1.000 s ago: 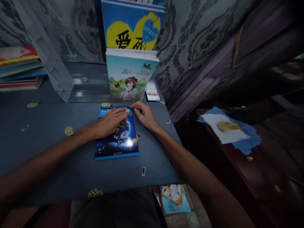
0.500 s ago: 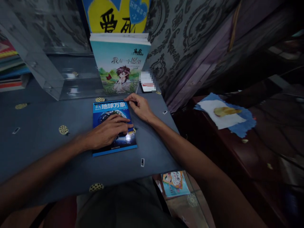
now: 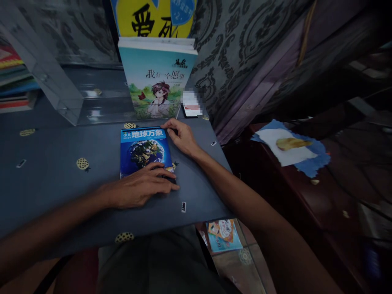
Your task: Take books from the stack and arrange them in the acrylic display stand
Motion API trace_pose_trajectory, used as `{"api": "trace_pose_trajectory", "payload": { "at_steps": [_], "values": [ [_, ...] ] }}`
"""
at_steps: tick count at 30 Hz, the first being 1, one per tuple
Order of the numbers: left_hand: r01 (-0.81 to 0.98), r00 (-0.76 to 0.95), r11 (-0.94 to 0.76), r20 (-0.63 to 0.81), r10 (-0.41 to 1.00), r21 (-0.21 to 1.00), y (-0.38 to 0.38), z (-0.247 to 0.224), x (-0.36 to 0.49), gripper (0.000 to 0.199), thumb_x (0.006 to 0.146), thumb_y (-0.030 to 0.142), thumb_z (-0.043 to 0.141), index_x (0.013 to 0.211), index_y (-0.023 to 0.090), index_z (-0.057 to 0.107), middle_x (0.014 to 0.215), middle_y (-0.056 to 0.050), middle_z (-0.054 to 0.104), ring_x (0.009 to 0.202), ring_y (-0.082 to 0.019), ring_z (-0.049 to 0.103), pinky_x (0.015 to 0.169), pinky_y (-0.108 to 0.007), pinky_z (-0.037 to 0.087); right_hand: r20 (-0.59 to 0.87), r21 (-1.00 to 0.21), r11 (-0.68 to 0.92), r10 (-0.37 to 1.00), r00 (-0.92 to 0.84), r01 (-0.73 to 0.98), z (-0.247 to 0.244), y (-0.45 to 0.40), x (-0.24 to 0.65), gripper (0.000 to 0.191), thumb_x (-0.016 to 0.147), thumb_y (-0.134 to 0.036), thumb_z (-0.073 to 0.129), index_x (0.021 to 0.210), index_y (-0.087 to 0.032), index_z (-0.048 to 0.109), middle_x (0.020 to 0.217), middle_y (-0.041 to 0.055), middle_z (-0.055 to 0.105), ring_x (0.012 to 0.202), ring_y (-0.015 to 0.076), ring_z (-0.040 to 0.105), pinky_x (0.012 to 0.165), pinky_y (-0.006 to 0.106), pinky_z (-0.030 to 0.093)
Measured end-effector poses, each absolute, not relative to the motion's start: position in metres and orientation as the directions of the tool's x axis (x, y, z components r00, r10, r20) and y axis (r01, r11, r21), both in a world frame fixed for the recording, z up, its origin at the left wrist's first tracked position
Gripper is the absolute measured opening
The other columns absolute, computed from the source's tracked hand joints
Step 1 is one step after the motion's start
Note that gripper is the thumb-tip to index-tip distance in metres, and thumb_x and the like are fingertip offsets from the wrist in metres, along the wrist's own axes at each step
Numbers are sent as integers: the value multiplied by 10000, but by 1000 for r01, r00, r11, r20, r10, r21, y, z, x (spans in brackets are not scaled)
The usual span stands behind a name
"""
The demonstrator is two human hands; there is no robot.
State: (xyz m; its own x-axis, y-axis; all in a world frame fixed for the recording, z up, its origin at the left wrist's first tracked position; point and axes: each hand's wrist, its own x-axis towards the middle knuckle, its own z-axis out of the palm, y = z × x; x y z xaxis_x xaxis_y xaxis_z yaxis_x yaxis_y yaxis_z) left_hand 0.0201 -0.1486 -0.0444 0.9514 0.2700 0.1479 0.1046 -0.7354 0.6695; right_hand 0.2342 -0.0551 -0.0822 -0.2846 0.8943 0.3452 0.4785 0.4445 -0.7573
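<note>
A blue children's book (image 3: 145,149) with a picture of the Earth lies shut on the grey tabletop. My left hand (image 3: 147,185) rests flat across its lower part, fingers stretched out and slightly spread, hiding the bottom edge. At the book's top right corner is my right hand (image 3: 180,136), its thumb and bent index finger closed on that corner. Just behind stands a teal book (image 3: 159,77) with a drawn child on its cover, in a clear acrylic rack (image 3: 65,96).
Behind the teal book rises a yellow and blue book (image 3: 153,20). A phone (image 3: 192,108) leans beside the rack. More books (image 3: 18,81) are stacked far left. Below the table's front edge lies another book (image 3: 225,236). On the right, a blue cloth (image 3: 315,163) rests on a dark red surface.
My left hand has slid down the blue book towards me, uncovering the Earth picture. My right hand stays at the top right corner. The view has shifted slightly.
</note>
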Motion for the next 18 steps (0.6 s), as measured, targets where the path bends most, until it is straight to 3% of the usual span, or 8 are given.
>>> {"api": "trace_pose_trajectory", "payload": {
  "at_steps": [2, 6, 9, 12, 15, 18],
  "values": [
    [100, 943, -688, 153, 297, 718, -147, -43, 20, 372, 932, 15, 387, 1070, 244, 646, 1302, -29, 708, 1369, -182, 514, 1230, -465, 250, 347, -732, 449, 893, -287, 512, -81, -58, 233, 257, 879, -123, 453, 1018, -210, 650, 1060, 58, 734, 1029, 228, 652, 936, 389, 505],
    [120, 867, -553, 184, 464, 825, -135, -40, 12, 263, 999, 149, 389, 1025, 199, 646, 1217, -83, 731, 1221, -206, 627, 1069, -381, 463, 344, -650, 468, 884, -318, 598, -78, -64, 233, 257, 905, -150, 474, 1078, -209, 655, 1086, 77, 726, 1050, 251, 629, 950, 408, 485],
    [258, 678, -522, 232, 697, 813, -118, -43, 0, 249, 997, 215, 401, 1018, 184, 648, 1101, -84, 739, 1065, -209, 681, 958, -356, 523, 333, -579, 480, 877, -347, 659, -75, -67, 232, 238, 916, -174, 500, 1086, -202, 664, 1087, 86, 720, 1057, 267, 607, 943, 419, 464],
    [383, 533, -494, 249, 808, 781, -102, -50, -11, 244, 977, 215, 398, 1013, 182, 638, 1043, -69, 727, 1018, -206, 680, 928, -353, 531, 412, -523, 524, 846, -339, 672, -68, -77, 223, 175, 941, -212, 512, 1023, -185, 665, 1009, 95, 716, 1019, 273, 596, 909, 421, 455],
    [430, 535, -534, 271, 800, 728, -98, -57, -14, 235, 959, 190, 394, 1012, 182, 624, 990, -56, 709, 960, -200, 667, 884, -347, 538, 552, -481, 665, 736, -392, 571, -57, -103, 201, 168, 979, -238, 484, 956, -187, 643, 942, 83, 696, 933, 238, 592, 855, 389, 460],
    [473, 585, -651, 341, 736, 594, -102, -63, -11, 236, 942, 148, 403, 1047, 187, 611, 1025, -63, 695, 1006, -211, 630, 915, -375, 526, 585, -362, 878, 475, -657, 312, -47, -142, 174, 217, 998, -204, 447, 882, -185, 629, 905, 72, 701, 892, 198, 595, 827, 342, 464]
  ]
}}
